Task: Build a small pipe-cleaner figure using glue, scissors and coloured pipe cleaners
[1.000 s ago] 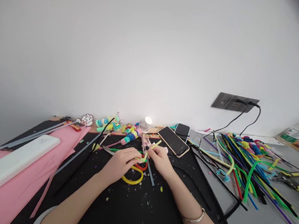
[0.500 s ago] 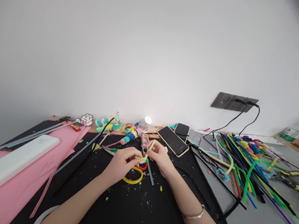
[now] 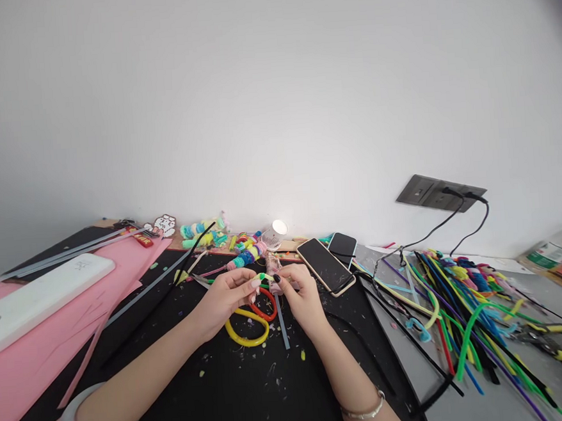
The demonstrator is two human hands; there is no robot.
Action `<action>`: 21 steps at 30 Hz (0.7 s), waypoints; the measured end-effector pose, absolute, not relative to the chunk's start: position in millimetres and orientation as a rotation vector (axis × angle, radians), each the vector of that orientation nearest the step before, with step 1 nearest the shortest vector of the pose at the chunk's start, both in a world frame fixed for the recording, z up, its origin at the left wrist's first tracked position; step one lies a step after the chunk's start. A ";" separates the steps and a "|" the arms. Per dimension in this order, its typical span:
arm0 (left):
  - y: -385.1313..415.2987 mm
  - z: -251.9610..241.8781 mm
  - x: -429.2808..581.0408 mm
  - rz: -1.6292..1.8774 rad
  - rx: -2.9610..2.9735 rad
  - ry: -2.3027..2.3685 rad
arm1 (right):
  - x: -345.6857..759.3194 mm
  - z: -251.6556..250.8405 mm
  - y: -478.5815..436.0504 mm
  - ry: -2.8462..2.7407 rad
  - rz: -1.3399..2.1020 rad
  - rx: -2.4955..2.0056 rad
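Between my two hands, over the black mat, is a short pale yellow and green pipe cleaner (image 3: 265, 277). My left hand (image 3: 232, 298) pinches its left end between thumb and fingers. The right end sits in the fingertips of my right hand (image 3: 301, 297), whose nails are dark. Just below lies a pair of scissors (image 3: 247, 329) with one yellow and one red handle loop; its blades are partly hidden behind my left hand. A pale blue-grey strip (image 3: 282, 326) lies beside the scissors.
Two phones (image 3: 326, 265) lie to the right of my hands. Pipe cleaners (image 3: 461, 313) and pliers (image 3: 543, 340) cover the grey surface at right. A white power bank (image 3: 47, 300) rests on pink sheets (image 3: 55, 361) at left. A lit white cup-shaped object (image 3: 277, 232) stands near the wall.
My hands have lifted slightly, and the pipe cleaner now spans between them. Its long pale yellow end no longer sticks up past my right hand. The red scissor loop shows more.
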State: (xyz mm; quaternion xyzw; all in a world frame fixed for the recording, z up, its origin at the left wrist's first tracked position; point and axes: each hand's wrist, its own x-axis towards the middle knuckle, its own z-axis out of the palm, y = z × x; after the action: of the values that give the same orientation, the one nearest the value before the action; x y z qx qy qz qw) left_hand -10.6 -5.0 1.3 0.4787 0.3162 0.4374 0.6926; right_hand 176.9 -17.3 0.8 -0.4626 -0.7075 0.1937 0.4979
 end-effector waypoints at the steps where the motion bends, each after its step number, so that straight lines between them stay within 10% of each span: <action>1: -4.7 0.7 -10.4 0.990 1.044 0.711 | 176.5 1.4 -18.1 -1.735 0.473 -1.132; 21: -2.0 1.5 -9.3 1.158 1.364 1.016 | 163.8 10.1 -27.1 -1.764 0.719 -1.063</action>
State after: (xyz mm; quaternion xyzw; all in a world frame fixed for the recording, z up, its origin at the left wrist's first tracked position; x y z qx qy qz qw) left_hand -9.3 -2.0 1.5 0.5677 0.4229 0.4823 0.5160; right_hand 163.8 -27.1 10.1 -0.4322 -0.7173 0.2923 0.4619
